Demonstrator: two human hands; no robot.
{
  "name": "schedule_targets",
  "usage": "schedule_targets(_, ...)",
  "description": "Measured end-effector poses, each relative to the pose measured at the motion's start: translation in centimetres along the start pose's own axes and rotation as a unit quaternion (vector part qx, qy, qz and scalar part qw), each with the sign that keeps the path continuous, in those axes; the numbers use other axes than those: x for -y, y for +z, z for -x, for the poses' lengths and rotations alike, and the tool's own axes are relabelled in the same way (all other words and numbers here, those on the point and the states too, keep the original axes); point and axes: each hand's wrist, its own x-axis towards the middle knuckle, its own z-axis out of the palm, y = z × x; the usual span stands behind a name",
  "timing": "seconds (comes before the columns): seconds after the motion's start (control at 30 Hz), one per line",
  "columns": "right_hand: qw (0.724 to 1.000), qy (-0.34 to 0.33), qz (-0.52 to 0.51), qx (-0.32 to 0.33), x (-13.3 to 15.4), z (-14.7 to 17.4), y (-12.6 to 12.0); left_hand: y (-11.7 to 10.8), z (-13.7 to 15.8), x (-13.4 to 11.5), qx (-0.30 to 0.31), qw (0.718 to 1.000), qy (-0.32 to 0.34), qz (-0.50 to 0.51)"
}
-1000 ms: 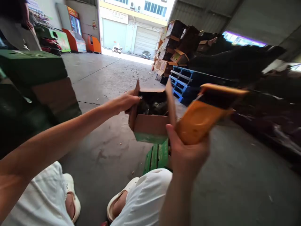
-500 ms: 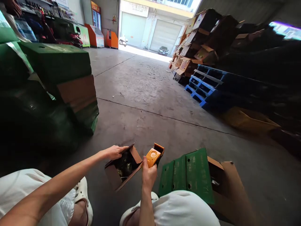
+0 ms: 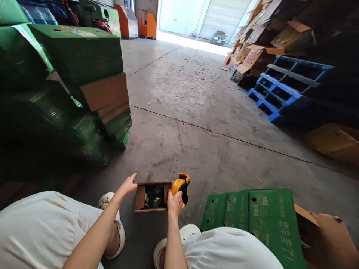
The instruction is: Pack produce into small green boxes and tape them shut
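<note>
On the concrete floor [image 3: 196, 101], btwn the two white shoes [image 3: 122, 235], here's the small cardboard box [image 3: 140, 198], top open, looking set down w/ its long side facing the person. L hand [image 3: 128, 185] is at the box's far left corner, fingers loosely spread, gripping nothing; touching or just beside the edge, can't tell. R hand [image 3: 175, 203] is closed round an orange tool [image 3: 178, 185], prob. a tape dispenser, held up at the box's right end; contact w/ the box unclear.

So, progress: box is loaded, w/ dark, shiny stuff [image 3: 156, 201] inside, too small to ID. Filling looks done, at least in part. Top's not shut yet, no tape visible across it, so closing is undone as far as this view shows.

Over on the right, green boxes [image 3: 269, 213] sit near the knee, well apart from the small one, w/ an open carton [image 3: 333, 231] just beside 'em.
</note>
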Motion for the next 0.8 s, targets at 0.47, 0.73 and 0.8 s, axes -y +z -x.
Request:
schedule_targets(0.47, 0.997, 0.063, -0.009, 0.053, -1.5, 1.0, -0.8, 4.7, -0.2, 0.8, 0.045, 0.996, -0.007, 0.081)
schedule_targets(0.73, 0.998, 0.042, 0.018, 0.043, -1.3, 1.7, -0.8, 4.6, 1.9, -0.3, 0.072, 0.980, -0.037, 0.182)
schedule_targets(0.8, 0.998, 0.042, 0.017, 0.044, -1.0, 1.9, -1.0, 4.7, 2.1, -0.6, 0.085, 0.975, -0.054, 0.196)
